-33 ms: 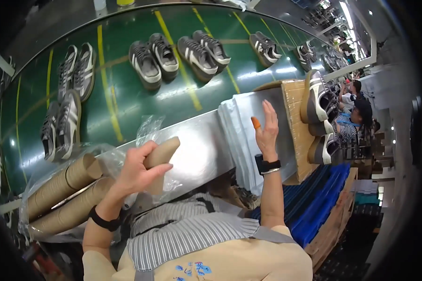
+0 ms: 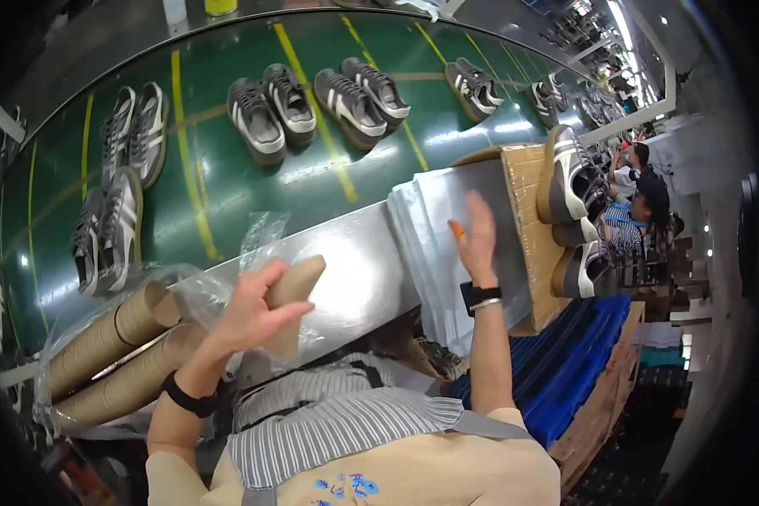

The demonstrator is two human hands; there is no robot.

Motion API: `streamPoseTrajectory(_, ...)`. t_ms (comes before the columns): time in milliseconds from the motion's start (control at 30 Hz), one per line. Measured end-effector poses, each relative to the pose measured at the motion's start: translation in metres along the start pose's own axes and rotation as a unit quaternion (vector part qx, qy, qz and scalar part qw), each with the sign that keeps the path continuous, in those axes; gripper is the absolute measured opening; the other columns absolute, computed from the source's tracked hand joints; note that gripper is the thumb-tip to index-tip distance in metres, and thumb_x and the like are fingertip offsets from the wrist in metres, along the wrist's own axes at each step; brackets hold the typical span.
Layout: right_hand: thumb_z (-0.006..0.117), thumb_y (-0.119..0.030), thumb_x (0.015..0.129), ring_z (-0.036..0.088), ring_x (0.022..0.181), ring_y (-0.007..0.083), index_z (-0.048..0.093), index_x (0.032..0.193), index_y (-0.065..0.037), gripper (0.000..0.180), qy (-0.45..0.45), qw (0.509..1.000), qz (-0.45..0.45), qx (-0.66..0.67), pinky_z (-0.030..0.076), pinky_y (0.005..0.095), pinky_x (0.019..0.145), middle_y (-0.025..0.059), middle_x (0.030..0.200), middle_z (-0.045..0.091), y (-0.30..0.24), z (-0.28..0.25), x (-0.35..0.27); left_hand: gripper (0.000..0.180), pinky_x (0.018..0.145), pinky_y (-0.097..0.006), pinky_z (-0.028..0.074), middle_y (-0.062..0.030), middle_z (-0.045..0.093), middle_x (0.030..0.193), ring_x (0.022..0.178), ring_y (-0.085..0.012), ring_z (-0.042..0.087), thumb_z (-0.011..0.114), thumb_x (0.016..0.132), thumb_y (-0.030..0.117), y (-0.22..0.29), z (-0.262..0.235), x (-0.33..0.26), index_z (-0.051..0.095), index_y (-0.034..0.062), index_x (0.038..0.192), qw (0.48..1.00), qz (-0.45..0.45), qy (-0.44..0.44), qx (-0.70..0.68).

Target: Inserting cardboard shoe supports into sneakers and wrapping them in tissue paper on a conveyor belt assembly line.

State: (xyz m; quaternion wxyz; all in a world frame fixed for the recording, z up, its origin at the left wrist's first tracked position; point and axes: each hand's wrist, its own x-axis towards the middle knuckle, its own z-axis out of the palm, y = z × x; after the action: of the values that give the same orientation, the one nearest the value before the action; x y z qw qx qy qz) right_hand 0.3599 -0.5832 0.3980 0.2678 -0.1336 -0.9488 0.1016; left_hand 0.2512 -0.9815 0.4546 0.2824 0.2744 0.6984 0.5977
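Observation:
My left hand [image 2: 249, 314] is closed around a brown moulded-paper shoe insert [image 2: 298, 283], above a bare metal ledge [image 2: 358, 253]. Its rounded end sticks out past my thumb. Over the stack of thin white sheets [image 2: 430, 244], my right hand [image 2: 479, 240] holds nothing, its fingers stretched and slightly blurred. An orange finger cover [image 2: 456, 228] is on its thumb. The sheets lean at the left side of a cardboard box [image 2: 524, 240]. By my left forearm, a clear plastic bag [image 2: 196, 277] holds nested rows of similar brown inserts [image 2: 93, 354].
Grey sneakers with white stripes [image 2: 343, 105] stand mostly in pairs on a green conveyor belt [image 2: 219, 190] with yellow lines. More sneakers [image 2: 567, 177] are stacked against the box's right side. Blue material [image 2: 565, 371] lies on a wooden pallet at right. People [image 2: 632, 207] are farther off.
The fingers of my right hand have dipped slightly over the sheets. The sneakers on the belt appear shifted a little left and nearer. My left hand keeps its hold on the insert.

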Motion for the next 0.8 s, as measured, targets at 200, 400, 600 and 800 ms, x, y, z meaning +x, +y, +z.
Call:
streamPoseTrajectory(200,0.061,-0.003,0.084,0.062,0.107,0.0293,0.064,0.107,0.003,0.024,-0.001,0.979,0.11,0.173,0.049,0.0334,0.09,0.0154,0.104,0.069,0.106,0.043,-0.046,0.053,0.078,-0.03,0.051,-0.0065,0.062,0.102,0.089,-0.0135,0.06,0.078,0.078,0.016,-0.058,0.068,-0.023,0.052,0.001,0.121,0.968,-0.06,-0.242,-0.015)
streamPoseTrajectory(400,0.042,0.005,0.09,0.06,0.096,0.0159,0.062,0.109,0.005,0.028,0.074,0.619,0.331,0.708,0.047,0.0267,0.086,0.0064,0.105,0.064,-0.03,0.021,0.006,0.062,0.084,-0.037,0.05,-0.0203,0.062,0.106,0.097,-0.03,0.063,0.071,0.08,0.013,-0.047,0.08,0.078,0.039,-0.0028,0.132,0.998,0.012,0.052,0.012)
streamPoseTrajectory(600,0.071,0.0,0.072,0.054,0.114,0.0329,0.041,0.136,0.001,0.071,0.004,0.926,-0.187,0.329,0.045,0.0379,0.094,0.0214,0.126,0.051,-0.15,-0.012,0.065,0.039,0.084,-0.04,0.049,-0.017,0.062,0.109,0.096,-0.0321,0.062,0.062,0.083,0.012,-0.012,0.105,0.105,0.054,-0.0009,0.12,0.951,0.006,-0.04,-0.306)
streamPoseTrajectory(800,0.079,-0.009,0.063,0.051,0.104,0.0407,0.049,0.132,-0.011,0.075,-0.091,0.947,-0.305,0.044,0.046,0.0462,0.088,0.02,0.116,0.05,-0.16,-0.059,0.126,0.076,0.1,-0.041,0.042,-0.0258,0.052,0.13,0.118,-0.0393,0.052,0.072,0.078,0.045,0.005,0.053,0.1,0.048,-0.0013,0.132,0.81,0.125,-0.401,0.409)
